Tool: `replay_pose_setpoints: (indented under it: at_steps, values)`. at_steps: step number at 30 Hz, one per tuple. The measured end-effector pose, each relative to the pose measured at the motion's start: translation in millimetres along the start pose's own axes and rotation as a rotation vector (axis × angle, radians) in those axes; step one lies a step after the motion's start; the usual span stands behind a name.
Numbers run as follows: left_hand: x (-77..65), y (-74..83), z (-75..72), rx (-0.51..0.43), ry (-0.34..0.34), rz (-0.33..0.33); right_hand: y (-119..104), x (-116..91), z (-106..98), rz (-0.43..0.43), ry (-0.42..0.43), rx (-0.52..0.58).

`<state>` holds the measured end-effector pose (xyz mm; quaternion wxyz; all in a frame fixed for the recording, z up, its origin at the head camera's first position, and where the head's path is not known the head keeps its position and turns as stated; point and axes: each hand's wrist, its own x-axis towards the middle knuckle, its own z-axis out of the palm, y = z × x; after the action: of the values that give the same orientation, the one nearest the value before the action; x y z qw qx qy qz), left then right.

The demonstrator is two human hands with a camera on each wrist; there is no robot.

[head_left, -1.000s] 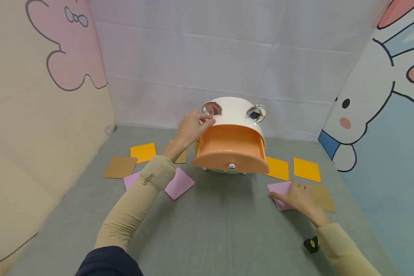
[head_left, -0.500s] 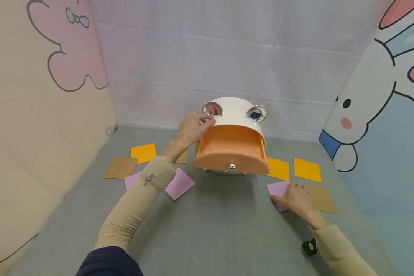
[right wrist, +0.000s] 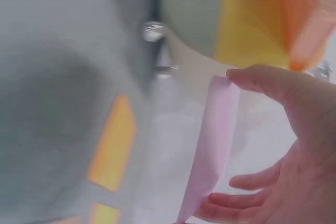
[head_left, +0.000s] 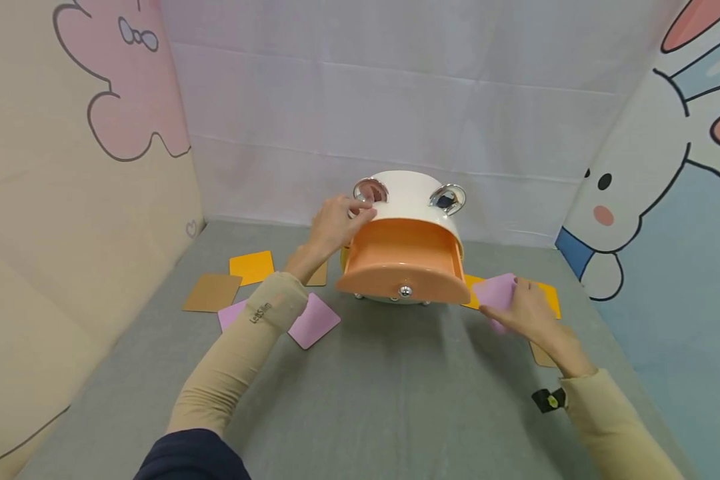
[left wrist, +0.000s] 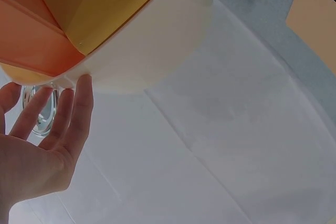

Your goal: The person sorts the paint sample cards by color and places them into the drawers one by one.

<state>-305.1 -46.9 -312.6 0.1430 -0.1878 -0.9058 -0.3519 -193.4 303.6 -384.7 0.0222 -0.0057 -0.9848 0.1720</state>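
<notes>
In the head view, a white rounded drawer box (head_left: 405,193) with silver ears stands on the table, its orange top drawer (head_left: 403,283) pulled out. My left hand (head_left: 334,223) rests its fingertips on the box's upper left edge, beside the left silver ear (head_left: 371,190); the left wrist view shows these fingers (left wrist: 79,114) fairly straight against the white shell. My right hand (head_left: 529,313) holds a pink card (head_left: 495,292) by its edges, raised off the table and tilted. In the right wrist view the pink card (right wrist: 212,145) is slightly bowed between thumb and fingers.
Orange cards (head_left: 252,267), a brown card (head_left: 212,293) and pink cards (head_left: 314,321) lie left of the box, partly behind my left arm. Right of it lie orange cards (head_left: 549,297) and a brown card (head_left: 542,355), partly covered by my right hand. Fabric walls surround the table (head_left: 396,400).
My right hand has lifted the pink card off the table and carried it up toward the box, over the orange cards. The left hand stays on the box.
</notes>
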Motion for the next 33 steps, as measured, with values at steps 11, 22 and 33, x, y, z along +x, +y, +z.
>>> replay_pose_setpoints:
  at_steps: [11, 22, 33]
  values:
    - [1.3, -1.0, 0.4, 0.007, -0.003, -0.009, -31.1, 12.4, -61.1, -0.170, 0.079, 0.066]
    - [1.3, -4.3, 0.7, -0.005, 0.010, -0.001, -78.1, 19.0, -91.6, -0.322, 0.060, 0.134]
    - [1.2, -2.6, -0.1, -0.013, 0.009, -0.006, -111.5, 30.9, -87.9, -0.532, 0.006, 0.156]
